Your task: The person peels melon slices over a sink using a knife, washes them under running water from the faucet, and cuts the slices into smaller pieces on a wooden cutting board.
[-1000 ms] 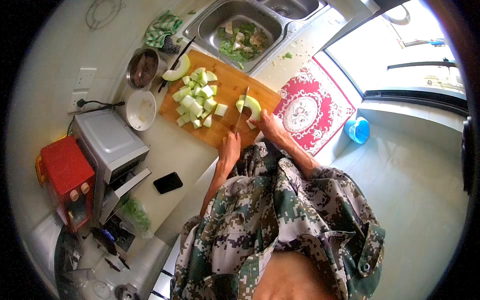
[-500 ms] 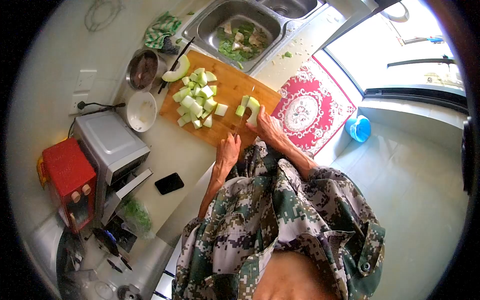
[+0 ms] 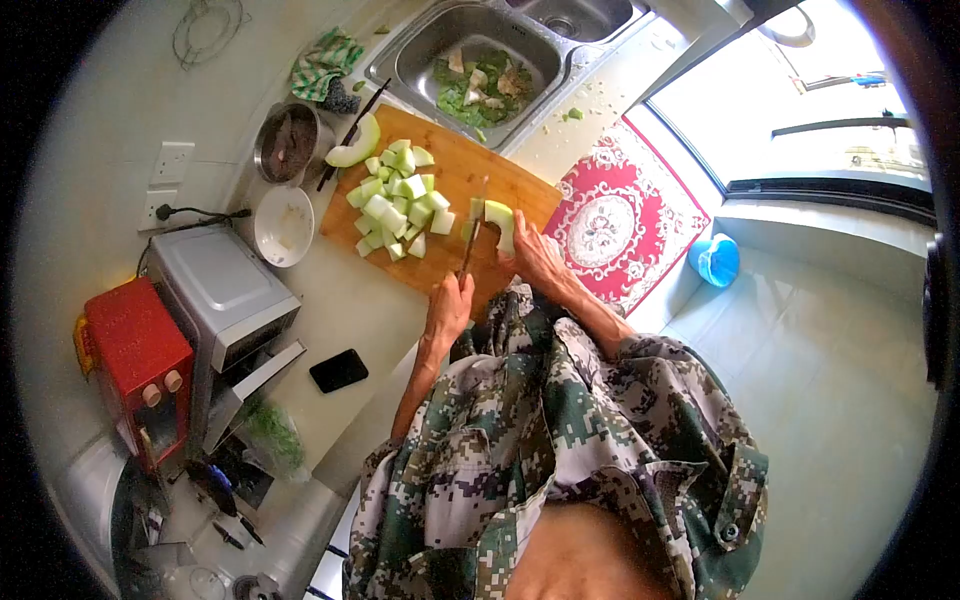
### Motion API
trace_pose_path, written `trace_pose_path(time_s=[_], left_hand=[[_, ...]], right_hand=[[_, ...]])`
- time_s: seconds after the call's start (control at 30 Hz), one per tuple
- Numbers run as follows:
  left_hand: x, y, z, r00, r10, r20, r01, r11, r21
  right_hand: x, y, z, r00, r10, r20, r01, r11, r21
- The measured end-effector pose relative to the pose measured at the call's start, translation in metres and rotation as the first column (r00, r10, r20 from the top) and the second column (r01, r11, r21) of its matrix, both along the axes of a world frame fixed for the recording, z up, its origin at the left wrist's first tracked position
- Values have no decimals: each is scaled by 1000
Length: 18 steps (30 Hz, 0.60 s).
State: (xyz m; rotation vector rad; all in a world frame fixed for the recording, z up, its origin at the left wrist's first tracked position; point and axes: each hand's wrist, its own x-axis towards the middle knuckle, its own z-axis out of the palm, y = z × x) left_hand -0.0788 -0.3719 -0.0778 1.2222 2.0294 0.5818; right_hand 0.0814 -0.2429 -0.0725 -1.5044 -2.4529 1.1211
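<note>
My left hand (image 3: 450, 305) is closed around the handle of a kitchen knife (image 3: 474, 232), its blade pointing away from me over the wooden cutting board (image 3: 510, 178). A curved slice of pale green melon or gourd (image 3: 500, 217) lies right of the blade, held by the fingers of my right hand (image 3: 538, 257). Just left of the blade, partly hidden by it, is a cut piece. A pile of pale green chunks (image 3: 392, 200) covers the board's left half. Another curved slice (image 3: 357, 144) rests at the board's far left corner, near dark chopsticks (image 3: 340, 150).
Beyond the board is a steel sink (image 3: 408, 72) with leafy scraps. To the left stand a metal pot (image 3: 318, 135), a white bowl (image 3: 283, 226), a microwave (image 3: 215, 285) and a red appliance (image 3: 140, 345). A black phone (image 3: 338, 370) lies on the counter.
The knife has swung more upright and moved against the slice, its blade now plainly visible. A piece beside the slice has shifted left. My right hand stays on the slice.
</note>
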Motion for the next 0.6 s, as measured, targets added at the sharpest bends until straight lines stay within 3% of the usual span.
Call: trace_pose_path(time_s=[0.03, 0.07, 0.4, 0.53, 0.6], left_hand=[[5, 2, 11, 993, -53, -110, 59, 997, 54], [8, 5, 23, 998, -53, -41, 49, 995, -87], [26, 9, 28, 992, -73, -104, 56, 987, -152], [33, 18, 2, 998, -26, -62, 20, 994, -103], [29, 20, -3, 998, -44, -54, 44, 999, 3]], right_hand=[[2, 1, -3, 1000, 14, -7, -13, 999, 29], [3, 2, -6, 1000, 26, -13, -25, 998, 58], [3, 2, -1, 999, 36, 6, -36, 999, 26], [4, 3, -7, 998, 51, 37, -53, 998, 38], [7, 5, -6, 999, 43, 7, -43, 999, 34]])
